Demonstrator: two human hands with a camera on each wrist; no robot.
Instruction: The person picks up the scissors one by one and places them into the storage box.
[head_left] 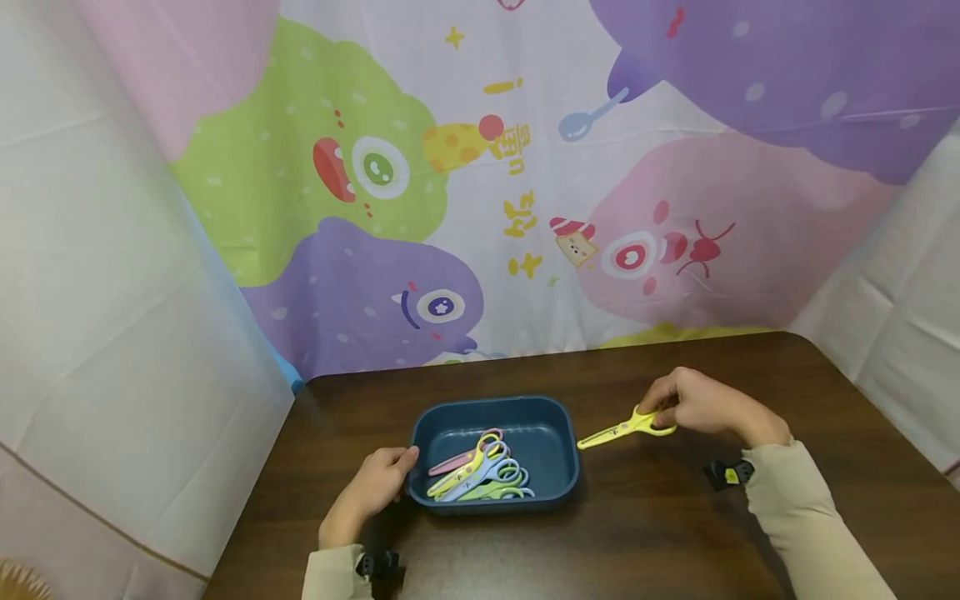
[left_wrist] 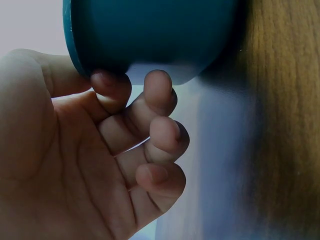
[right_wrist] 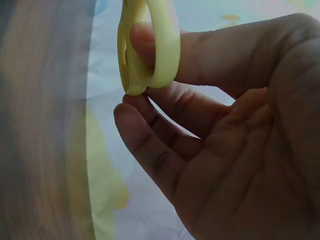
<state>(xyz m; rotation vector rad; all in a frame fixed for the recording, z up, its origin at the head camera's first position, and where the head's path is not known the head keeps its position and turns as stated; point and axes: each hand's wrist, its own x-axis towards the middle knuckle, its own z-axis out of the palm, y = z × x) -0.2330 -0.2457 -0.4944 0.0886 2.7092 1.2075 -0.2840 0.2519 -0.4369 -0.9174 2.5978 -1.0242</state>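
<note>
A dark blue rectangular tray (head_left: 551, 450) stands on the table, with several children's scissors (head_left: 480, 471) in pink, yellow, blue and green heaped at its left side. My left hand (head_left: 378, 479) pinches the tray's left rim; in the left wrist view its thumb lies over the rim and the index finger is below, the other fingers curled. To the right of the tray, my right hand (head_left: 697, 402) grips a pair of yellow scissors (head_left: 626, 428) by the handle loops. The blades point left, their tip close to the tray's right rim. In the right wrist view the thumb passes into a yellow loop (right_wrist: 167, 45).
The dark wooden table (head_left: 645, 533) runs back to a hanging cloth (head_left: 525, 308) printed with cartoon monsters. White cloth sides (head_left: 135, 292) rise at left and right. A black wrist camera (head_left: 727, 475) sits at each sleeve.
</note>
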